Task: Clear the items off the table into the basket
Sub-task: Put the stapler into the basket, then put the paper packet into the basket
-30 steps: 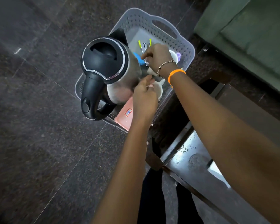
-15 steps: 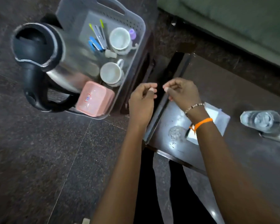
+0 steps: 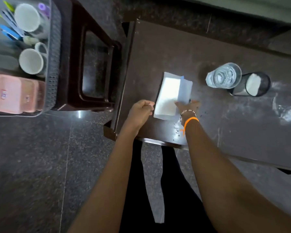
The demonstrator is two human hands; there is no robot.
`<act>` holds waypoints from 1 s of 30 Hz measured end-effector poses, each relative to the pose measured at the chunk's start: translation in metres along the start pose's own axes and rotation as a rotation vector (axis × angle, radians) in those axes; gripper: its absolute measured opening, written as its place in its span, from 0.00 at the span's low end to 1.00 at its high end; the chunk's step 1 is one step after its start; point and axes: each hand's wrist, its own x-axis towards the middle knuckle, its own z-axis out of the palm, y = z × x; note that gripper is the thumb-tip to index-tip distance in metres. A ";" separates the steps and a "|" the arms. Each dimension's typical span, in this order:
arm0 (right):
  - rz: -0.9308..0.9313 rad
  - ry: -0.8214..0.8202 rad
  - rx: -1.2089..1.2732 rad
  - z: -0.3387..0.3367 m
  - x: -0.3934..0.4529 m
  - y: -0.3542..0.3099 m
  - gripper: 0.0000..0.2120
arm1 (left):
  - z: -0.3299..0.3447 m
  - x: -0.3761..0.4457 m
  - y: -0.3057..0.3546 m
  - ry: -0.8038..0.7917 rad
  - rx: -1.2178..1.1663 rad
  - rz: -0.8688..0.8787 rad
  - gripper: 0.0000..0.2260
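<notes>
A white flat packet in a clear sleeve (image 3: 168, 95) lies on the dark table (image 3: 158, 52) near its front left corner. My right hand (image 3: 188, 105), with a bead bracelet and an orange band at the wrist, lays its fingers on the packet's near right corner. My left hand (image 3: 141, 110) hovers with curled fingers just beside the packet's left edge and holds nothing that I can see. The grey perforated basket (image 3: 55, 52) stands at the left on a dark stool (image 3: 94, 52). It holds two white mugs, a pink box (image 3: 15, 94) and several pens.
A glass of water (image 3: 223, 75) and a black mesh holder (image 3: 252, 84) with something white in it stand at the table's right middle. A small clear object (image 3: 288, 113) lies at the far right. White dust marks the tabletop. Dark stone floor surrounds the stool.
Both hands left the basket and swung right to the table. The view followed them, so the kettle is out of frame. My right hand now touches the white packet.
</notes>
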 end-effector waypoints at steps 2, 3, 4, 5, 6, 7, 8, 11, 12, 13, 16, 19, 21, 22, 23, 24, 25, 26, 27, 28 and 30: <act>-0.037 -0.067 0.070 -0.004 0.012 -0.002 0.19 | 0.010 0.006 -0.005 -0.010 0.093 -0.035 0.09; -0.085 -0.095 0.096 -0.007 0.013 -0.003 0.13 | 0.014 0.009 -0.008 -0.011 0.136 -0.052 0.09; -0.129 -0.141 0.123 -0.011 0.012 -0.004 0.11 | 0.017 0.012 -0.010 -0.013 0.168 -0.068 0.10; -0.154 -0.198 0.163 -0.014 0.009 -0.005 0.11 | 0.020 0.014 -0.011 -0.020 0.185 -0.080 0.13; -0.174 -0.253 0.205 -0.020 0.004 -0.006 0.13 | 0.022 0.015 -0.010 -0.038 0.183 -0.090 0.16; -0.189 -0.303 0.234 -0.025 -0.001 -0.007 0.15 | 0.023 0.016 -0.010 -0.067 0.160 -0.097 0.19; -0.196 -0.361 0.260 -0.032 -0.007 -0.008 0.17 | 0.025 0.017 -0.008 -0.101 0.122 -0.100 0.22; -0.196 -0.631 0.382 -0.052 -0.026 -0.009 0.19 | 0.028 0.016 -0.005 -0.176 -0.012 -0.067 0.28; -0.203 -0.713 0.419 -0.057 -0.032 -0.009 0.19 | 0.029 0.015 -0.004 -0.184 -0.047 -0.052 0.29; -0.216 -0.768 0.450 -0.061 -0.036 -0.010 0.19 | 0.029 0.014 -0.004 -0.184 -0.086 -0.046 0.30; -0.213 -0.780 0.516 -0.064 -0.042 -0.015 0.16 | 0.030 0.010 -0.004 -0.161 -0.217 -0.030 0.27; -0.209 -0.763 0.537 -0.061 -0.042 -0.018 0.11 | 0.030 0.005 -0.007 -0.146 -0.323 -0.005 0.21; -0.243 -0.799 0.527 -0.058 -0.044 -0.020 0.10 | 0.029 0.000 -0.008 -0.161 -0.380 0.015 0.21; -0.258 -0.809 0.500 -0.055 -0.046 -0.021 0.10 | 0.029 -0.002 -0.009 -0.155 -0.397 0.030 0.21; -0.279 -0.797 0.454 -0.052 -0.048 -0.023 0.10 | 0.029 -0.003 -0.009 -0.138 -0.406 0.043 0.21; -0.316 -0.748 0.383 -0.048 -0.050 -0.024 0.11 | 0.029 -0.004 -0.009 -0.111 -0.414 0.049 0.21; -0.360 -0.663 0.309 -0.044 -0.053 -0.025 0.11 | 0.029 -0.004 -0.010 -0.083 -0.423 0.050 0.20; -0.406 -0.556 0.238 -0.041 -0.056 -0.026 0.12 | 0.029 -0.005 -0.011 -0.057 -0.440 0.046 0.20; -0.460 -0.452 0.183 -0.037 -0.059 -0.029 0.14 | 0.027 -0.006 -0.013 -0.034 -0.471 0.042 0.20; -0.515 -0.384 0.148 -0.034 -0.063 -0.031 0.17 | 0.023 -0.007 -0.014 -0.008 -0.516 0.039 0.19; -0.510 -0.387 0.129 -0.029 -0.071 -0.034 0.25 | 0.013 -0.008 -0.017 0.034 -0.637 0.047 0.19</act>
